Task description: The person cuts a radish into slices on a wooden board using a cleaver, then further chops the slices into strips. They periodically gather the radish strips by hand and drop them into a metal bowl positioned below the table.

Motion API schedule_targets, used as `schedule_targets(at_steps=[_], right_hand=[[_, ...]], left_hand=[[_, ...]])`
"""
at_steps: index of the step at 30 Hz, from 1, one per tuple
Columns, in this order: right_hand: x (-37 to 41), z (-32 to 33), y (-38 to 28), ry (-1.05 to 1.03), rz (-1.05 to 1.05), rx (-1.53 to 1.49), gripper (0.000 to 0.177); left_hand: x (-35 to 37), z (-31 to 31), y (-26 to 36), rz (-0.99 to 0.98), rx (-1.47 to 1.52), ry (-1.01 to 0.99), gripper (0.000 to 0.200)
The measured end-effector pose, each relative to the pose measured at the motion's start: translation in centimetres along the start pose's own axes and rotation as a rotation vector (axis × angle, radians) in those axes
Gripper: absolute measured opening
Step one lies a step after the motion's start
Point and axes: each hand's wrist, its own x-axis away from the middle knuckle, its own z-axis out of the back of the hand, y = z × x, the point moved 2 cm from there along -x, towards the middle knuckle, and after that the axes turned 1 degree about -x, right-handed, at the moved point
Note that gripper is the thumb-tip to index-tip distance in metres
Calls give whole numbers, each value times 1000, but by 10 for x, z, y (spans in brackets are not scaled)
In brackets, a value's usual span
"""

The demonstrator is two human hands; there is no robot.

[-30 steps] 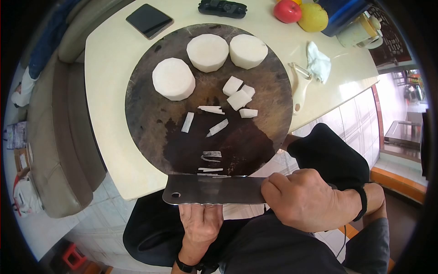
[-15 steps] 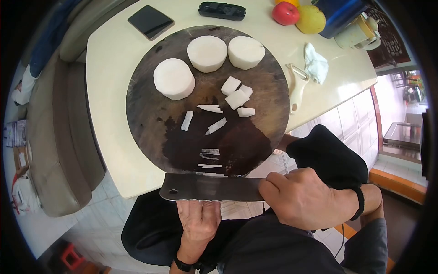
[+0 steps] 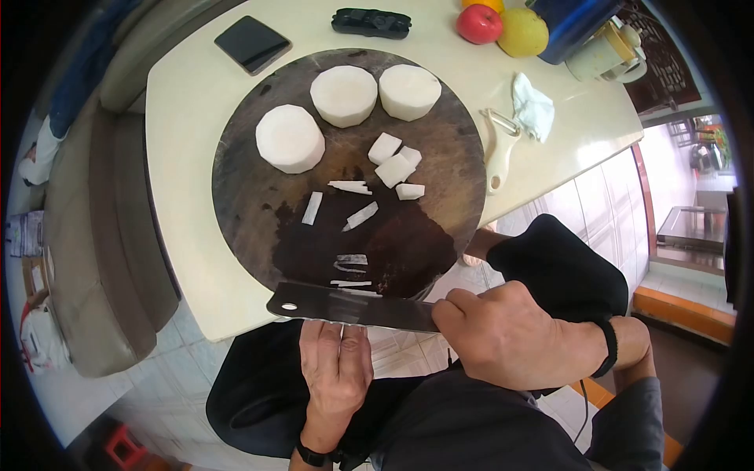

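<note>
My right hand [image 3: 510, 334] grips the handle of a cleaver [image 3: 353, 308], its broad blade lying across the near rim of a round wooden cutting board [image 3: 243, 228]. Just below the blade is my left hand [image 3: 338, 365], fingers pressed together and fingertips hidden at the cleaver. Whatever they hold is out of sight. On the board stand three thick rounds of peeled white radish [image 3: 343, 96]. Nearer lie several cut radish chunks [image 3: 394, 169] and thin slices [image 3: 360, 216], with a few slivers [image 3: 351, 283] close to the blade on the wet dark patch.
A phone [image 3: 253, 45] and a black case [image 3: 371, 23] lie beyond the board. At the far right are a red apple [image 3: 479, 24], a yellow-green fruit [image 3: 524, 33] and a jug [image 3: 601, 55]. A peeler [image 3: 499, 153] and a white cloth [image 3: 534, 107] lie right of the board.
The cleaver has shifted slightly up and left in view, with its blade tilted a little more. Both hands moved with it, while the whole scene slid slightly left.
</note>
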Motion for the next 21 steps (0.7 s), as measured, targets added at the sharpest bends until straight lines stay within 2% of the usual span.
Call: schedule_targets(at_steps=[2,10,16,19,21], right_hand=[[3,2,1,-59,0,-87,19],[-2,4,-4,-97,-13,-43,20],[-8,-5,-6,-37,-10,2,18],[-2,-10,3,56,-44,-34,14],[3,-8,9,114,-71,-63,13]], left_hand=[[-1,0,-1,-10,-3,2,28],[0,0,0,-4,-6,-21,31],[-3,1,1,3,4,1,36],[-6,5,2,49,68,34,37],[-9,11,4,211,265,157,38]])
